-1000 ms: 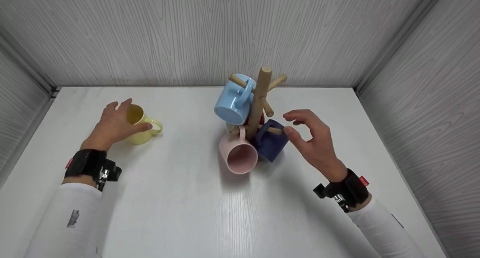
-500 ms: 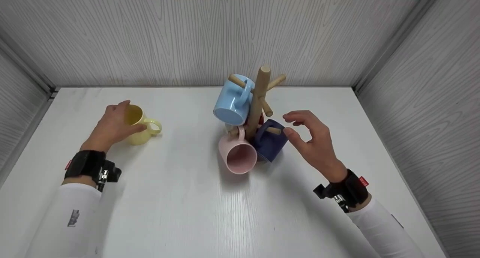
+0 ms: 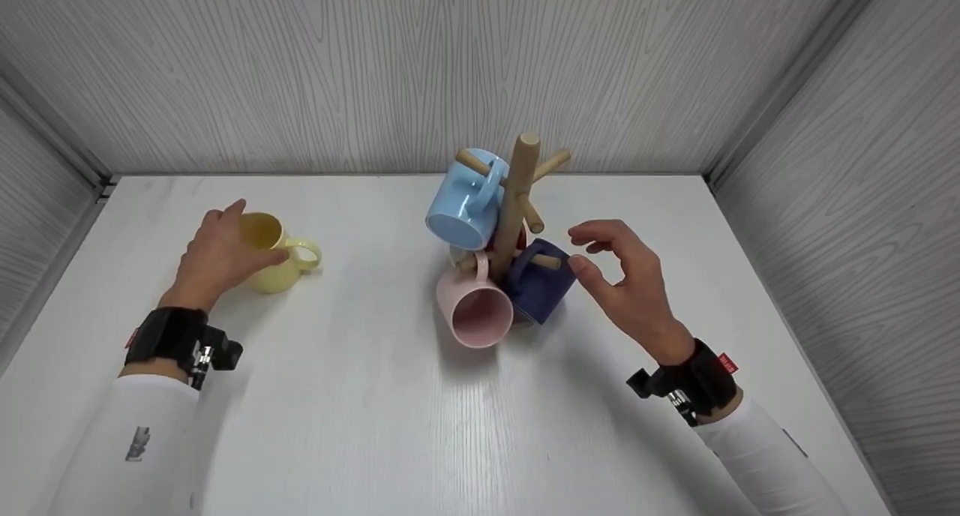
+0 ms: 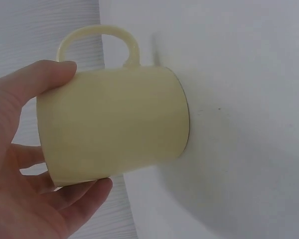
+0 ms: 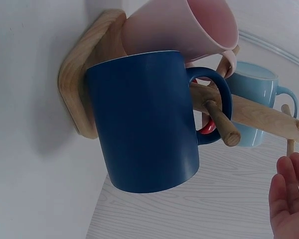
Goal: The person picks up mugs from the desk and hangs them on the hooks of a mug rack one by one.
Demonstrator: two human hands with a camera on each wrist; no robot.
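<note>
Meanwhile, the left hand (image 3: 217, 255) is gripping the yellow mug (image 3: 271, 261), having slid it slightly leftward along the table (image 3: 360, 426), while the right hand (image 3: 626, 280) is still hovering loosely open, empty, just beside the navy mug (image 3: 541, 285) hanging on the wooden rack (image 3: 517, 197).

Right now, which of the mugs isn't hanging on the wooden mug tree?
The yellow mug: it stands on the white table, gripped by the left hand, while the light blue, pink and navy mugs hang from pegs.

The left hand (image 3: 221, 250) curls in a grip, while the right hand (image 3: 626, 283) hovers with fingers loosely bent.
</note>
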